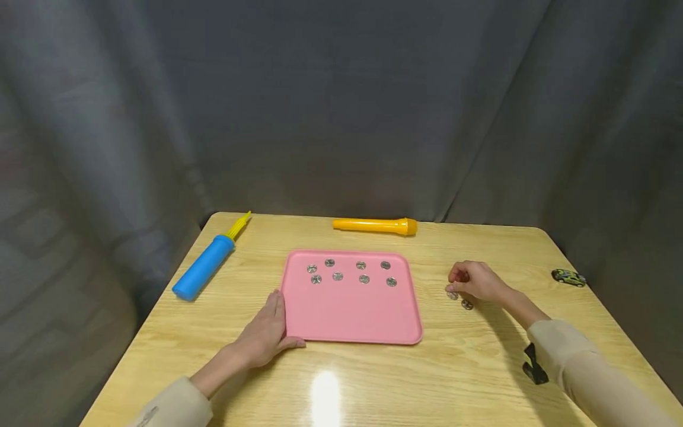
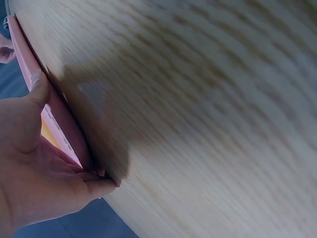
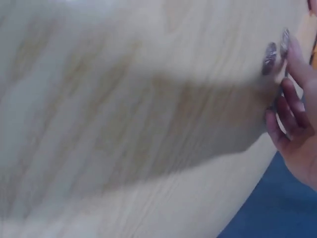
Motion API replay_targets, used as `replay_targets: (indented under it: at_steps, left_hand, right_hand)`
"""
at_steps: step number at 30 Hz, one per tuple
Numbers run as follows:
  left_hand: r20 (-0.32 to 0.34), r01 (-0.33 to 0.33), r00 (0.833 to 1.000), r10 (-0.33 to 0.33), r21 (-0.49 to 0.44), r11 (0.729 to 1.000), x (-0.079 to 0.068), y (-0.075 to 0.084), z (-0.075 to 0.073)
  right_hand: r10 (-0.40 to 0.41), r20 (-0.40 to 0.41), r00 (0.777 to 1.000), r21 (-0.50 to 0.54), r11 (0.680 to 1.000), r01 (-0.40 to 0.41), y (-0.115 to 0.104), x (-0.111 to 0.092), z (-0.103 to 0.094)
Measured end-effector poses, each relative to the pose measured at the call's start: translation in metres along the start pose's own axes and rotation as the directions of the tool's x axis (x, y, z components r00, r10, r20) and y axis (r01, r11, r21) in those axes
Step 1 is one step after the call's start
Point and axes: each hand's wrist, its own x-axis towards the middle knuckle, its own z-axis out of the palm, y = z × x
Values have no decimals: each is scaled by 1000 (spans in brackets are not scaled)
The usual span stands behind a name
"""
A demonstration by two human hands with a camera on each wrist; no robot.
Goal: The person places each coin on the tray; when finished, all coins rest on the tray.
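Observation:
A pink tray [image 1: 352, 314] lies on the table with several silver coins [image 1: 338, 276] in two rows on its far half. My left hand [image 1: 264, 335] rests against the tray's near left corner, fingers straight along the left side and thumb spread at the front edge. To the right of the tray, my right hand [image 1: 477, 281] is low over the tabletop. Its thumb tip is right at one coin [image 1: 452, 295], and the fingers are bent loosely, apart from the thumb in the right wrist view. Another coin [image 1: 467, 305] lies close beside it.
A blue pump [image 1: 205, 267] with a yellow end lies at the left. Behind the tray is an orange microphone-shaped toy [image 1: 373, 226]. A small toy car [image 1: 568, 277] sits near the right table edge. Grey curtains [image 1: 331, 118] hang behind the table.

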Motion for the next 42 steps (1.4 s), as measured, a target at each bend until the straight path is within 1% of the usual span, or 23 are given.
replay_targets:
  at_steps: [3,7,11,13,18,25,31,33,37,42]
  left_hand:
    - [-1,-14,1000,15,20,1000,4,2,1]
    - [-6,-24,1000,24,32,999,7,5,1]
    - [-8,-10,1000,10,43,999,7,7,2]
    - [-8,2,1000,-1,53,999,6,7,1]
    - [-9,5,1000,-4,60,998,5,7,0]
    - [-19,5,1000,-4,38,999,3,5,0]
    - [-17,13,1000,-12,36,999,1,4,2]
    - [-19,14,1000,-14,40,999,1,4,3]
    - [-23,18,1000,-17,47,999,1,4,3]
    - [-13,27,1000,-27,44,999,0,4,2]
  right_hand:
    - [40,-37,999,-25,999,-40,3,-6,-1]
    - [69,-27,997,-9,998,-69,5,-7,-5]
    - [52,-21,998,-10,999,-52,10,-6,-6]
    - [57,-27,998,-11,998,-57,12,-6,-5]
    - [89,-31,996,7,996,-89,11,-6,-2]
    - [69,5,998,13,998,-69,0,1,-5]
    - [55,84,995,55,997,-60,-3,7,-4]
    - [58,93,994,52,997,-63,-4,9,-4]
    - [59,97,994,11,998,-60,-4,10,-4]
    - [68,108,992,-17,998,-67,-4,6,-7]
